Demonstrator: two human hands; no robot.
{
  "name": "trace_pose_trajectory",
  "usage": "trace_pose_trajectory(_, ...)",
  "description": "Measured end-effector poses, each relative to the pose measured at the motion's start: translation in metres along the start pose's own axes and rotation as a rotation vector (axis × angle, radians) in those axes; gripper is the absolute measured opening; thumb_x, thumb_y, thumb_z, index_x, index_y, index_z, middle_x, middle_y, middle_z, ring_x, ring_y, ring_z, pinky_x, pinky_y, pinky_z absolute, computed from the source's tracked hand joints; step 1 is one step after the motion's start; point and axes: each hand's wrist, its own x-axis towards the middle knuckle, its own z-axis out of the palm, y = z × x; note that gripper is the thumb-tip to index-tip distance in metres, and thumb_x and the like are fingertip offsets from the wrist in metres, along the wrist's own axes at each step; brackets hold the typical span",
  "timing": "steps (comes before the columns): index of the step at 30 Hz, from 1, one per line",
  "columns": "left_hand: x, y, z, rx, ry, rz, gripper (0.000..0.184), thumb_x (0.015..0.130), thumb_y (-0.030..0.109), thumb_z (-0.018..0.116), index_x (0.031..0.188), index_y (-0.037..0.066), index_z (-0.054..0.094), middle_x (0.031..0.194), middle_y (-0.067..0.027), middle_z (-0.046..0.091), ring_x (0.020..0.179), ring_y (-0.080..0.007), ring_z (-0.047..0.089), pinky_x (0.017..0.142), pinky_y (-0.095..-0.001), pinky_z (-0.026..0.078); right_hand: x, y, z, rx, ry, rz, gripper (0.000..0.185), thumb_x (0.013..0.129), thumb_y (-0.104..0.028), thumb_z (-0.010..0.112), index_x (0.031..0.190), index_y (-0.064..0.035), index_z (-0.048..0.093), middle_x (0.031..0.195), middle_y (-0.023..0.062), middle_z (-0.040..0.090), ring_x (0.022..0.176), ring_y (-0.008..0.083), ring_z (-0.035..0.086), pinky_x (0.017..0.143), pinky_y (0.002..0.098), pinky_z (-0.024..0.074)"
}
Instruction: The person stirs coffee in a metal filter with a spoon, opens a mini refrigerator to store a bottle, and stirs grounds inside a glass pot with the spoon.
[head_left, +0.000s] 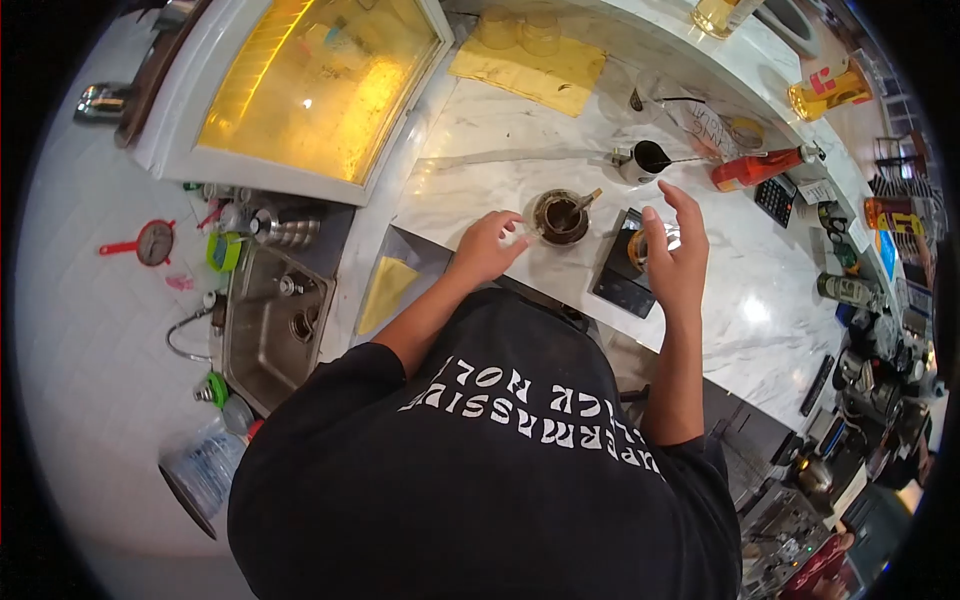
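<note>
A glass vessel of dark liquid (562, 217) stands on the marble counter (480, 120), with a spoon or stick leaning in it. My left hand (492, 245) is just left of the vessel, fingers curved and apart, holding nothing I can see. Over the black scale (622, 292) my right hand (677, 245) is raised with thumb and fingers spread. A small item with an amber tint on the scale is partly hidden behind that hand. Beyond them stands a metal pitcher (632, 163) with dark contents and a long thin spoon.
A red bottle (755, 170) lies or leans at the right, near a calculator (774, 200). Yellow cloth (540, 75) lies at the back. At the left are a lit glass-door cabinet (310, 90) and a metal sink (265, 330). A raised ledge holds amber glasses.
</note>
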Motion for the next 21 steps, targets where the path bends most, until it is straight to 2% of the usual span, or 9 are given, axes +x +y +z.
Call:
trace_pose_trajectory(2, 0.01, -0.009, 0.004, 0.113, -0.172, 0.016, 0.044, 0.088, 0.036, 0.079, 0.12, 0.008, 0.069, 0.101, -0.0097, 0.069, 0.087, -0.0244, 0.066, 0.078, -0.038, 0.054, -0.006, 0.0, 0.015, -0.041, 0.024, 0.005, 0.038, 0.098, -0.017, 0.067, 0.132, -0.0024, 0.062, 0.129, 0.018, 0.064, 0.12, 0.0323, 0.062, 0.103, 0.0387, 0.0465)
trace_pose_trajectory(3, 0.013, -0.009, 0.007, 0.106, -0.201, 0.015, 0.041, 0.09, 0.042, 0.075, 0.115, 0.01, 0.072, 0.099, -0.0108, 0.07, 0.088, -0.0283, 0.067, 0.077, -0.0409, 0.054, -0.008, -0.002, 0.021, -0.011, 0.028, 0.027, 0.038, 0.098, -0.017, 0.067, 0.132, -0.0012, 0.061, 0.129, 0.0186, 0.064, 0.121, 0.0328, 0.061, 0.104, 0.0387, 0.046)
trace_pose_trajectory(9, 0.032, -0.017, 0.016, 0.044, -0.349, -0.014, 0.03, 0.092, 0.037, 0.069, 0.093, 0.008, 0.079, 0.09, -0.018, 0.072, 0.085, -0.0357, 0.07, 0.076, -0.0467, 0.054, -0.018, -0.008, 0.041, -0.026, 0.083, 0.093, 0.037, 0.097, -0.015, 0.067, 0.131, -0.0003, 0.061, 0.129, 0.019, 0.063, 0.12, 0.0333, 0.061, 0.104, 0.0394, 0.0452)
trace_pose_trajectory(12, 0.036, -0.023, 0.024, 0.031, -0.305, -0.012, 0.03, 0.092, 0.035, 0.069, 0.09, 0.008, 0.08, 0.088, -0.0201, 0.072, 0.084, -0.0363, 0.071, 0.076, -0.0473, 0.054, -0.018, -0.012, 0.037, -0.032, 0.115, 0.129, 0.036, 0.097, -0.014, 0.067, 0.13, -0.0006, 0.062, 0.128, 0.019, 0.064, 0.12, 0.0334, 0.061, 0.104, 0.0397, 0.0452)
trace_pose_trajectory(15, 0.044, -0.025, 0.031, -0.098, -0.263, -0.005, 0.029, 0.092, 0.034, 0.07, 0.09, 0.007, 0.08, 0.089, -0.0199, 0.073, 0.084, -0.035, 0.071, 0.076, -0.0454, 0.055, -0.018, -0.009, 0.029, -0.055, 0.157, 0.129, 0.035, 0.097, -0.014, 0.067, 0.129, -0.0011, 0.063, 0.126, 0.0186, 0.065, 0.118, 0.0331, 0.062, 0.104, 0.0397, 0.0454)
trace_pose_trajectory(18, 0.059, -0.021, 0.03, -0.085, -0.28, -0.065, 0.029, 0.095, 0.031, 0.069, 0.1, 0.005, 0.079, 0.095, -0.0173, 0.076, 0.087, -0.0264, 0.074, 0.08, -0.0366, 0.056, -0.017, -0.007, 0.019, -0.074, 0.184, 0.144, 0.034, 0.097, -0.014, 0.066, 0.129, -0.0013, 0.063, 0.125, 0.0181, 0.065, 0.117, 0.0321, 0.062, 0.104, 0.0393, 0.0455)
trace_pose_trajectory(21, 0.075, -0.021, 0.034, -0.126, -0.3, -0.132, 0.029, 0.096, 0.03, 0.069, 0.1, 0.003, 0.079, 0.091, -0.0129, 0.077, 0.082, -0.0207, 0.073, 0.077, -0.034, 0.056, -0.016, -0.005, 0.006, -0.072, 0.196, 0.172, 0.034, 0.097, -0.014, 0.066, 0.129, -0.0012, 0.063, 0.125, 0.0177, 0.065, 0.119, 0.0306, 0.062, 0.105, 0.0386, 0.0451)
